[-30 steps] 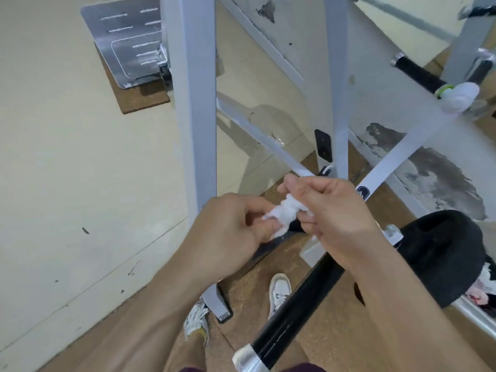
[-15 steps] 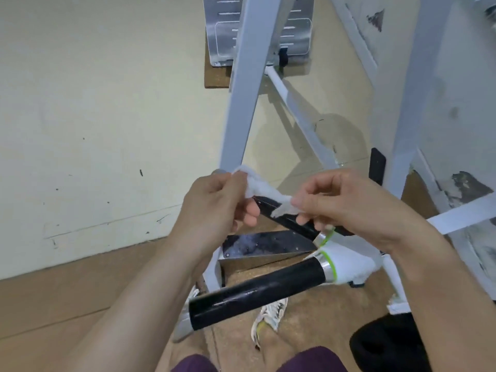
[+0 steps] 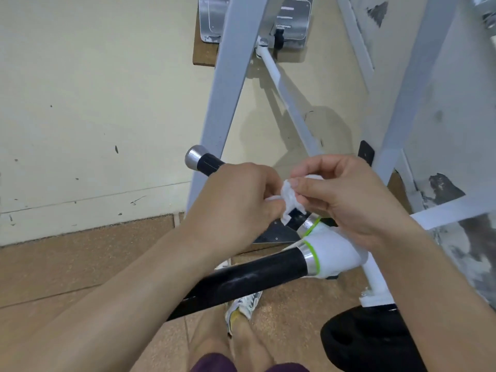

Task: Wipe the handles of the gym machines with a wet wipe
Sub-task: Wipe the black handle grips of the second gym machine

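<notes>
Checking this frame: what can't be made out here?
All in the head view.
The crumpled white wet wipe: mostly hidden between the left hand and right hand; contact with the silver-capped black far handle cannot be told.
The glossy black near handle: outer end behind the left forearm.
The silver metal plate: cut by the top edge; markings too small.
The round black pad: cut by the right forearm and bottom edge.

Person: maroon shorts [image 3: 212,364] at near edge; white laced sneaker [image 3: 241,306], yellow and grey trim; forearms [image 3: 120,304] bare.
</notes>
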A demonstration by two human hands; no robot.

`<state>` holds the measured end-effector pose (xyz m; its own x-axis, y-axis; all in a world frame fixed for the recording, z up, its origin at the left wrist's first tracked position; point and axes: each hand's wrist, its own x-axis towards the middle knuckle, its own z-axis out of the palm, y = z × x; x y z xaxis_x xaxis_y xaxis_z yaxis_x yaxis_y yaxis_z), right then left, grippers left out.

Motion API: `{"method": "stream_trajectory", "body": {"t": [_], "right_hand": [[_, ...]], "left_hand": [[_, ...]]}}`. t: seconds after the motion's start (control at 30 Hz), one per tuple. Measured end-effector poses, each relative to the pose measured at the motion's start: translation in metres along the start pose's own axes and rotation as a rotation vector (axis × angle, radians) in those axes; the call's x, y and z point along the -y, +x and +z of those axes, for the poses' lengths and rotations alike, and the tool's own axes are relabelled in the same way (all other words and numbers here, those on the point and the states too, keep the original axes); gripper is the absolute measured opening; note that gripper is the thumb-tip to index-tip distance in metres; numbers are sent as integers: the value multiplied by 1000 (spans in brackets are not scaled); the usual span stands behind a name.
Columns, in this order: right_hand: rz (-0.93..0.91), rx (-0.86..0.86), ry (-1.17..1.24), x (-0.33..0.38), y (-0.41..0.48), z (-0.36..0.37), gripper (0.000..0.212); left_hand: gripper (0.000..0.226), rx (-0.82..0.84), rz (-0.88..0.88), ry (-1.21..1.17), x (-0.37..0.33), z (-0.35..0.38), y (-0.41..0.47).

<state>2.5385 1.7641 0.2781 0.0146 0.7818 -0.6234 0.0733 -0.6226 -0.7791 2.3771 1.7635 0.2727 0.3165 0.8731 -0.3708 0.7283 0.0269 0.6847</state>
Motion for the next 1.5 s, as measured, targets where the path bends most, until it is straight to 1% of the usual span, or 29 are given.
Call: {"method": "stream_trajectory", "body": {"t": [0.03, 0.07, 0.13, 0.17, 0.2, 0.27, 0.33, 0.43, 0.47, 0.53, 0.6, 0.67, 0.73, 0.8, 0.83, 0.87, 0.93, 0.97, 1.03, 1.07, 1.13, 1.17, 1.2, 1.27, 1.33, 1.4, 1.43, 1.5], "right_hand": [[-30, -32, -71, 0, -2, 1, 4], [-55, -24, -150, 2, -5, 0, 4], [-68, 108, -287, 8, -14, -3, 11], [-61, 186, -342, 10, -17, -4, 16], [-60, 225, -398, 10, -17, -6, 19], [-131, 185, -561, 5, -14, -10, 13], [-247, 136, -766, -1, -11, -14, 6], [-442, 97, -986, -12, -15, -19, 14], [-500, 63, -1037, -13, -16, -17, 14], [-599, -20, -1107, -16, -10, -11, 7], [-611, -63, -1051, -16, -1, -8, 4], [-586, -37, -1015, -14, 3, -13, 1], [-570, -33, -1104, -12, -1, -19, 5], [-608, -45, -1206, -9, -6, -18, 10], [-593, -23, -1238, -7, -6, -16, 10], [-535, 23, -1236, -5, -4, -15, 12], [-440, 124, -1139, -3, -1, -16, 19], [-448, 168, -1086, -3, -1, -17, 21], [-531, 200, -1050, -6, -2, -16, 19], [-573, 207, -1068, -7, -3, -13, 17], [-633, 212, -1227, -10, -4, -1, 14], [-664, 197, -1317, -11, -3, 4, 19], [-699, 186, -1360, -12, -2, 8, 27], [-794, 186, -1351, -12, -2, 13, 38], [-838, 263, -1315, -14, 4, 10, 35], [-736, 342, -1226, -11, 8, 4, 24], [-659, 344, -1179, -8, 10, -2, 19], [-517, 296, -1058, -7, 11, -15, 14]], "left_hand": [[10, -23, 31, 50, -1, 2, 2], [15, -42, 55, 76, -1, 4, 3], [25, -64, 93, 106, 0, 5, 5], [29, -59, 94, 109, 2, 5, 4], [31, -35, 93, 109, 3, 5, 3], [30, 31, 122, 135, 4, 10, -1], [19, 64, 138, 115, 5, 11, -6], [7, 15, 81, 28, 9, 14, -17], [8, -5, 58, 35, 9, 15, -19], [19, -44, 20, 63, 9, 22, -19], [28, -78, -36, 54, 6, 29, -18], [29, -110, -89, 49, 1, 33, -16], [29, -117, -107, 108, -2, 36, -16], [34, -121, -110, 179, -6, 40, -16], [36, -116, -112, 201, -9, 42, -16], [36, -102, -117, 214, -13, 44, -17], [32, -25, -161, 207, -13, 42, -18], [27, 30, -204, 178, -11, 38, -19], [16, 82, -292, 99, -2, 30, -22], [13, 63, -336, 67, 2, 27, -26], [12, -18, -390, 14, 8, 24, -32], [13, -50, -396, 2, 8, 26, -33], [14, -71, -397, 7, 8, 27, -33], [14, -99, -389, 18, 4, 29, -33], [12, -112, -361, 4, 0, 31, -30], [8, -102, -345, -38, -3, 33, -27], [7, -97, -341, -55, -3, 33, -26], [13, -95, -338, -87, -4, 33, -24]]}}
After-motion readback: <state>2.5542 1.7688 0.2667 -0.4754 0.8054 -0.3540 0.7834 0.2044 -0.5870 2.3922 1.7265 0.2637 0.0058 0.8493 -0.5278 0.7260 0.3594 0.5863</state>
